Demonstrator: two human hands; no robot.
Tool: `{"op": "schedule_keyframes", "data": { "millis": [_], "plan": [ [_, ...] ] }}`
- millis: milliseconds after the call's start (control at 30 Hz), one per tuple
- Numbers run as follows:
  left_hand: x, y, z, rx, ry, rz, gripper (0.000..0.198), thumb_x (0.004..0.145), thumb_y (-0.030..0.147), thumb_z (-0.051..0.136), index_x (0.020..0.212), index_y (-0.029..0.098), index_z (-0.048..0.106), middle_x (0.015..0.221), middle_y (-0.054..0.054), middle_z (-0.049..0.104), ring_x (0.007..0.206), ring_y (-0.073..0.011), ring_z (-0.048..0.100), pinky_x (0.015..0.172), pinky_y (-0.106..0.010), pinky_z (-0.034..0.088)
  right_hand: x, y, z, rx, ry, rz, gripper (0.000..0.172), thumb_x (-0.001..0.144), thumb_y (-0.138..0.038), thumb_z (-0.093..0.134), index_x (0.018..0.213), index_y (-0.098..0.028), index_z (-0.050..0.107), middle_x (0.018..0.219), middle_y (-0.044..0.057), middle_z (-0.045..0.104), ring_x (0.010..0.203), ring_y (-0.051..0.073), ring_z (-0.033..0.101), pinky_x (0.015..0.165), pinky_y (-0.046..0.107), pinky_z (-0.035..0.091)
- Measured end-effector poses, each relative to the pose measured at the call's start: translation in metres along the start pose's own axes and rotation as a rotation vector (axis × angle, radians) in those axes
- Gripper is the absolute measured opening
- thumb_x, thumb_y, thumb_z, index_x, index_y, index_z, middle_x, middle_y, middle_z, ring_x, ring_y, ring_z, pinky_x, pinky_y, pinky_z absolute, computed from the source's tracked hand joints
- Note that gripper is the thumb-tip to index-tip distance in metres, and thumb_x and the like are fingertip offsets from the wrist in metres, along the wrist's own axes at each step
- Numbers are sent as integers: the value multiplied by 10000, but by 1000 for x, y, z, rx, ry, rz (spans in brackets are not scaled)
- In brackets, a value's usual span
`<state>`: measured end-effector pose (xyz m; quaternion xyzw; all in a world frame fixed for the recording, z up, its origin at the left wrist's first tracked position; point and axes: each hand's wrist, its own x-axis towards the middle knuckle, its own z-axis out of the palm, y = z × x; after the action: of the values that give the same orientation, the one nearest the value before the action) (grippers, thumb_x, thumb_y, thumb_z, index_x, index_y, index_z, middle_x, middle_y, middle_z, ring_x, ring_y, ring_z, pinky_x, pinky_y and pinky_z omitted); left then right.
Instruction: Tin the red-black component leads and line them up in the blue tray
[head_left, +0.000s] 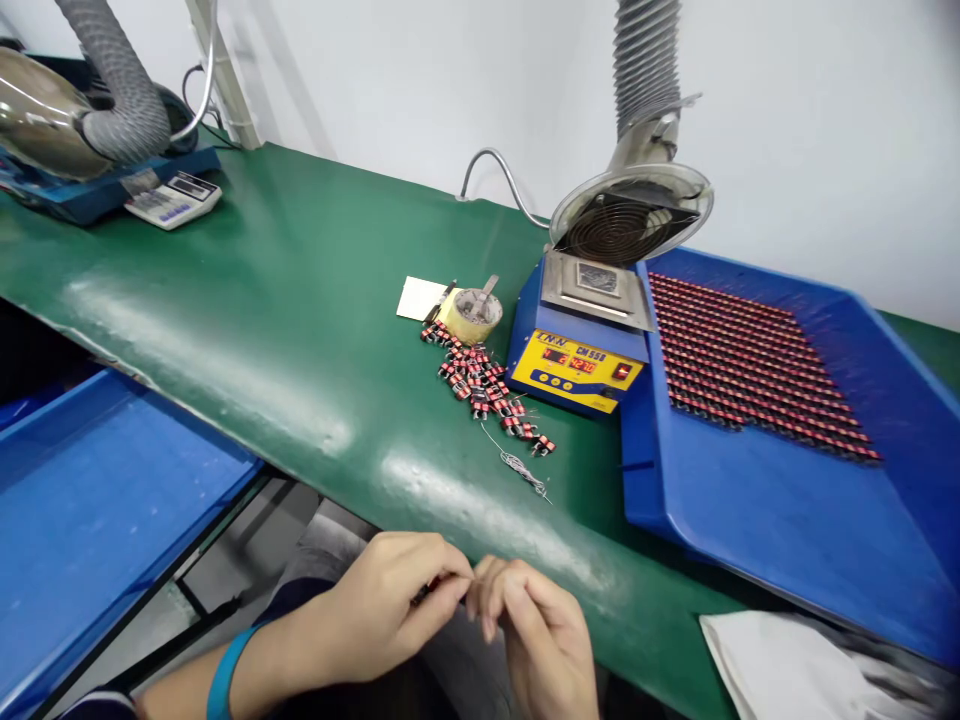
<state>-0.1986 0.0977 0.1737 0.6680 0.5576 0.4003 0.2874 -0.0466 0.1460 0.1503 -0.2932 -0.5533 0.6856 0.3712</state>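
My left hand (390,605), with a blue band at the wrist, is closed in a pinch in front of the table's near edge. A small dark bit shows between its thumb and fingers, too hidden to name. Its fingertips meet those of my right hand (536,625), whose fingers are curled and pressed together. What the right fingers hold, if anything, is covered. Beyond the hands, on the green table (300,330), lies a small bundle of thin silvery wire (523,468). Behind it is a loose pile of small red-and-black coil parts (480,380) with wire leads.
A blue solder pot (577,370) with a lit display stands under a fume hood (630,215). Right of it, a blue tray (787,520) holds rows of coil parts. A yellowish cup (469,325), a calculator (174,200), another blue bin (112,500) and white cloth (787,665) surround me.
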Motion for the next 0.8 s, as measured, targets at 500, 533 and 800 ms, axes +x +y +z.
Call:
{"op": "schedule_keyframes", "data": {
  "millis": [500, 533, 800],
  "plan": [
    [0, 0, 1, -55, -16, -46, 158, 895, 138, 435, 806, 161, 564, 670, 20, 590, 594, -78, 502, 584, -174, 385, 3, -2, 0, 28, 25, 29, 333, 894, -300, 500, 591, -178, 559, 501, 11, 545, 536, 152, 568, 548, 268, 478],
    [1, 1, -1, -142, -40, -124, 141, 886, 145, 452, 808, 165, 569, 683, 26, 592, 608, -73, 506, 586, -163, 385, 3, -2, -2, -58, 53, -42, 194, 857, -250, 565, 688, -178, 628, 614, 36, 624, 630, 170, 614, 601, 278, 505],
    [5, 3, -3, -452, -120, -343, 124, 865, 209, 507, 790, 166, 596, 679, 41, 559, 641, -72, 472, 621, -170, 365, 2, -2, -2, -291, 47, -282, 174, 818, -68, 578, 841, -223, 653, 743, 19, 679, 741, 180, 647, 650, 292, 523]
  ]
}}
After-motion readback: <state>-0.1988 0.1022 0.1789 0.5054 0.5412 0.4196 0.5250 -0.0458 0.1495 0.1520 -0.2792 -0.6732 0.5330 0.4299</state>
